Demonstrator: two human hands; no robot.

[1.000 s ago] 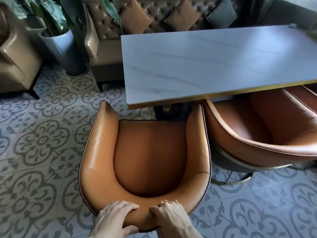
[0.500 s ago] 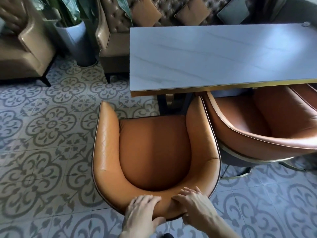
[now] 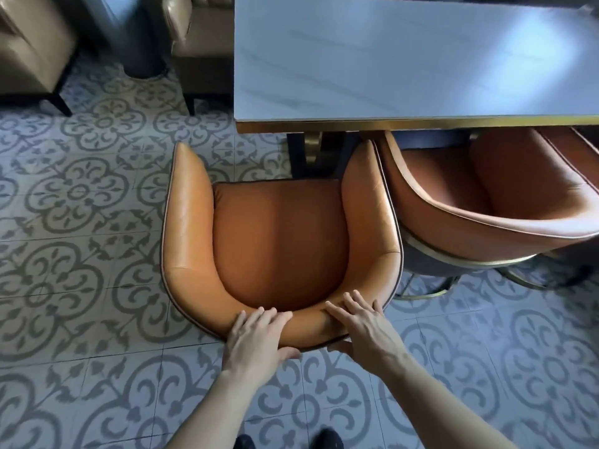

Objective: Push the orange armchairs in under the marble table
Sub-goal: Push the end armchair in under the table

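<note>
An orange leather armchair (image 3: 278,234) stands on the tiled floor in front of me, its open side facing the marble table (image 3: 405,56). Its right arm tip almost reaches the table's gold edge; the seat lies outside the tabletop. My left hand (image 3: 256,338) and my right hand (image 3: 363,328) both grip the top of its backrest, fingers over the rim and thumbs behind. A second orange armchair (image 3: 486,202) sits to the right, its front tucked under the table and its left arm touching the first chair.
The table's dark and gold pedestal (image 3: 311,150) stands just ahead of the near chair's seat. A tan sofa end (image 3: 197,43), a grey planter (image 3: 136,34) and a tan armchair (image 3: 29,47) line the far left. Patterned floor (image 3: 81,254) stretches to the left.
The near armchair has slid forward toward the table and my arms have stretched out behind it. The view has tilted down; my shoes now show at the bottom.
</note>
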